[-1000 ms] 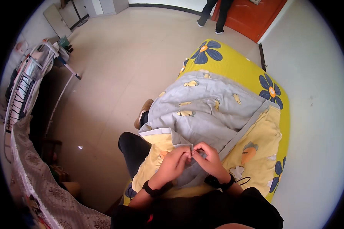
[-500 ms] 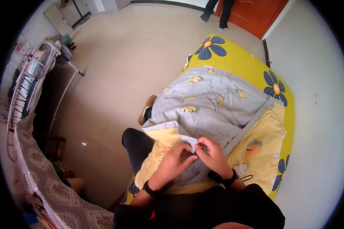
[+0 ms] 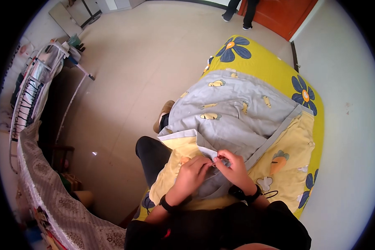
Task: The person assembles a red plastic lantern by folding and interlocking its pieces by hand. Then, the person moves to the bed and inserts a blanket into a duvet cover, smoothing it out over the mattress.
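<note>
A duvet cover [image 3: 237, 121], grey on one face and yellow with carrot prints on the other, lies across my lap and the bed. My left hand [image 3: 192, 173] is closed, its thumb and fingers pinching the grey-trimmed edge of the cover. Close against it, my right hand [image 3: 232, 167] pinches the same edge between thumb and forefinger. Some small detail shows between the fingertips, too small to make out. The turned-back yellow corner [image 3: 177, 143] stands up just beyond my left hand.
Beneath the cover is a mattress with a yellow-green flowered sheet [image 3: 266, 60], alongside a white wall [image 3: 350, 146]. A patterned cloth [image 3: 66, 204] and a white metal frame [image 3: 18, 112] stand to the left. Another person's legs [image 3: 249, 14] are near the red door [image 3: 279, 16].
The fingers of my left hand have drawn together and moved closer to my right fingertips. My right hand keeps its pinch. The whole view has shifted slightly.
</note>
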Motion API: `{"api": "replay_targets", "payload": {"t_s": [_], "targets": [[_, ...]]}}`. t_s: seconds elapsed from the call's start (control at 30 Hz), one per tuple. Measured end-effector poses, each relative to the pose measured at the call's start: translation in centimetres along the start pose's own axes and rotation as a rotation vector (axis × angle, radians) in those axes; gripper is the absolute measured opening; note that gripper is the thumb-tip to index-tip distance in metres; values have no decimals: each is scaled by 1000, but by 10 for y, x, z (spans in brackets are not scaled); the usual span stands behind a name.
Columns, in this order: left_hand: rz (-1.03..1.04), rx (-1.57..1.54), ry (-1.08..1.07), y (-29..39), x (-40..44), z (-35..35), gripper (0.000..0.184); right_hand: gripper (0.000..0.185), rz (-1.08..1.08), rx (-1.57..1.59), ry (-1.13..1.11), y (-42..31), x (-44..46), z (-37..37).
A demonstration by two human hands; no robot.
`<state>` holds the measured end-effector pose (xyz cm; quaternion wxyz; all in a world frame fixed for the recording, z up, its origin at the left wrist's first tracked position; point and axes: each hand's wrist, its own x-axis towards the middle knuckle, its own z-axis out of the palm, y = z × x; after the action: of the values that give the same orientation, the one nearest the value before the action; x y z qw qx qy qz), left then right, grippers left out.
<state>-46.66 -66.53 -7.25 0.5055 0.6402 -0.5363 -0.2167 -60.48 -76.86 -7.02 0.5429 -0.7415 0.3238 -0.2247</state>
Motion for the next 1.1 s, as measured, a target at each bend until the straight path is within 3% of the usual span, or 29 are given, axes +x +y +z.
{"api": "replay_targets", "payload": {"t_s": [0.27,0.37,0.43,0.77,0.93,1.1], "targets": [[162,-42,-25,7,-1,-2,11,13,-9,-42,-57,0,2,-4],[36,-71,42,6,-3,1,12,12,-57,3,-20,-1,2,-2],[-32,-44,47,6,-4,1,14,13,61,72,-68,-5,1,-3],[-72,-60,42,1,-5,7,15,12,29,26,-15,-6,-2,-2],[-91,-6,-43,2,-6,2,14,11,-191,-123,-15,-6,0,1],[-152,-109,-53,9,-7,0,12,11,-112,-55,-42,-7,-2,0]]}}
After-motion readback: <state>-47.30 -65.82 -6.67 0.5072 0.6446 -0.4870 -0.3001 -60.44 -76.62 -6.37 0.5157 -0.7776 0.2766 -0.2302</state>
